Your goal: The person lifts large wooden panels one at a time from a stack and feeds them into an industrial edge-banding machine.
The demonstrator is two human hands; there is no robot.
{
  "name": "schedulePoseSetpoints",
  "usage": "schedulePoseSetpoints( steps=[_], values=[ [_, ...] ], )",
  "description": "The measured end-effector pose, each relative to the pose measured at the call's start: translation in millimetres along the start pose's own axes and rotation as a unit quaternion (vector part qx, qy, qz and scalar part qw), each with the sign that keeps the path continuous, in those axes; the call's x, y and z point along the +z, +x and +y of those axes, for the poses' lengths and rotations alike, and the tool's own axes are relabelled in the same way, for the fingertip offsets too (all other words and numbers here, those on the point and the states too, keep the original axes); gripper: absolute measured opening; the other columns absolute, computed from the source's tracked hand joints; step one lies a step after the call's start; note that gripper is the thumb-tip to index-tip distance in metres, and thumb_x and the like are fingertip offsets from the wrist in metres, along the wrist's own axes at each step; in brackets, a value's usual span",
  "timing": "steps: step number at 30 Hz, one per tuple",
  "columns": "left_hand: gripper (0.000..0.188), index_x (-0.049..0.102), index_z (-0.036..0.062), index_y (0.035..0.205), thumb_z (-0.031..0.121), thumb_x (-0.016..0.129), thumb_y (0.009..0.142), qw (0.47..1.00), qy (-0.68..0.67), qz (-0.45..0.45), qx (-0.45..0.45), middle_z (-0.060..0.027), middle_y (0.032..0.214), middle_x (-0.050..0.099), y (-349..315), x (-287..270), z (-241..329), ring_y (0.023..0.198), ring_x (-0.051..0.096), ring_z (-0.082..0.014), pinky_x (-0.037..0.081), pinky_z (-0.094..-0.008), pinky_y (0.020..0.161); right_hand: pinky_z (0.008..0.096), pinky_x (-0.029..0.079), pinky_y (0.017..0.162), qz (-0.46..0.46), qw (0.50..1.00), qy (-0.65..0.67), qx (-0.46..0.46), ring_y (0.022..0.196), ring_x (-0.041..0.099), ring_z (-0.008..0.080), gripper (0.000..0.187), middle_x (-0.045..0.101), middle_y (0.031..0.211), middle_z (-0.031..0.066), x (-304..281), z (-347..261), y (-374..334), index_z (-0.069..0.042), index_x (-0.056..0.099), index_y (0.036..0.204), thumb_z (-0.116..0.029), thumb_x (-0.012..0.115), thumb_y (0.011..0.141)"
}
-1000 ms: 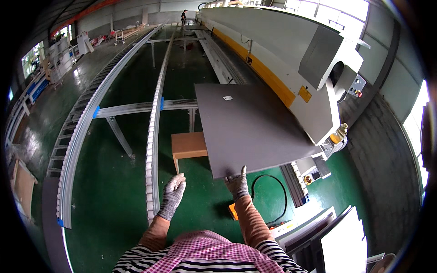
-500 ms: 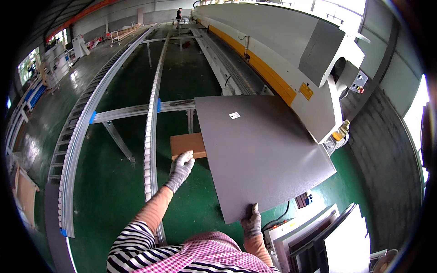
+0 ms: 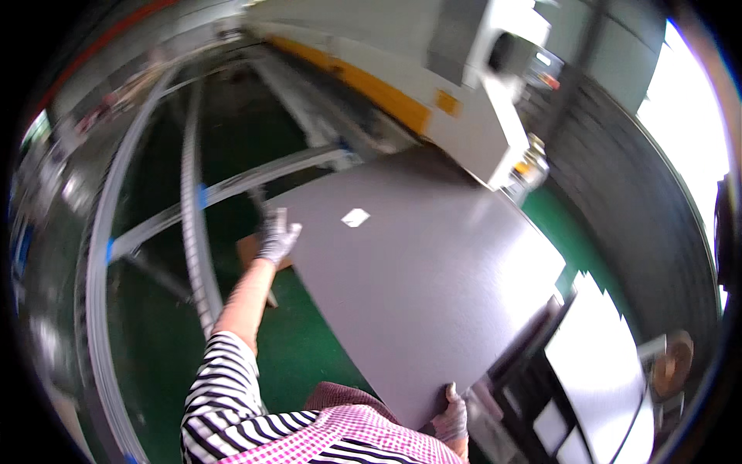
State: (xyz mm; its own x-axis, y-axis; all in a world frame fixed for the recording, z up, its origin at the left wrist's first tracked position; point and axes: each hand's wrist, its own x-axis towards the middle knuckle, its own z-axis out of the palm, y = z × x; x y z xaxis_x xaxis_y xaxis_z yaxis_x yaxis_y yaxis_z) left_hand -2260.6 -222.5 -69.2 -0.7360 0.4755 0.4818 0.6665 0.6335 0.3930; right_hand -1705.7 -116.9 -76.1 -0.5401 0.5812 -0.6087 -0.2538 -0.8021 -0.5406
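A large flat grey-brown panel (image 3: 417,263) with a small white label (image 3: 355,217) lies tilted in front of me, its far end by the machine. My right hand (image 3: 451,421), in a grey glove, grips the near corner, thumb on top and fingers hidden below. At the far part of the left edge is my gloved left hand (image 3: 277,236), thumb and fingers apart; blur leaves it unclear whether it presses on the edge. Partly behind that hand and the panel shows a brown box-like block (image 3: 249,249).
A long white machine (image 3: 371,62) with a yellow stripe runs along the far right. Metal rails with rollers (image 3: 191,178) stretch away on the left. White and dark panels (image 3: 595,363) stand at the lower right, beside the held panel. Green floor shows below.
My view has swung to the right and blurred. The panel has turned, its near corner shifting right with my right hand. My left hand has moved forward to the panel's left edge, fingers spreading.
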Motion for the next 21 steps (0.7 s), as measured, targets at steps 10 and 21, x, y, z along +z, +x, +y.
schedulePoseSetpoints(
  steps=[10, 21],
  values=[
    [0.074, 0.061, -0.0091, 0.090, 0.063, 0.051, 0.079, 0.934, -0.102, -0.292, -0.178, -0.0177, 0.085, 0.063, 14, 43, -15, 0.078, 0.057, -0.0281, 0.045, -0.0385, 0.073, 0.0393, 0.045, 0.086, 0.215, 0.974, 0.002, -0.066, 0.095, 0.057, 0.0247, 0.044, 0.061, 0.106, 0.0108, -94, -55, -87, -0.003, 0.055, 0.117, -0.025, 0.066, 0.081],
    [0.057, 0.048, 0.0028, 0.053, 0.050, 0.060, 0.082, 0.923, -0.193, -0.297, -0.148, 0.0003, 0.053, 0.042, -91, 60, 111, 0.052, 0.034, -0.0115, 0.035, -0.0323, 0.049, 0.0388, 0.049, 0.074, 0.394, 0.913, 0.019, -0.105, 0.079, 0.060, 0.0237, 0.036, 0.064, 0.092, 0.0120, -252, -42, -174, 0.000, 0.061, 0.102, -0.026, 0.067, 0.077]
  ],
)
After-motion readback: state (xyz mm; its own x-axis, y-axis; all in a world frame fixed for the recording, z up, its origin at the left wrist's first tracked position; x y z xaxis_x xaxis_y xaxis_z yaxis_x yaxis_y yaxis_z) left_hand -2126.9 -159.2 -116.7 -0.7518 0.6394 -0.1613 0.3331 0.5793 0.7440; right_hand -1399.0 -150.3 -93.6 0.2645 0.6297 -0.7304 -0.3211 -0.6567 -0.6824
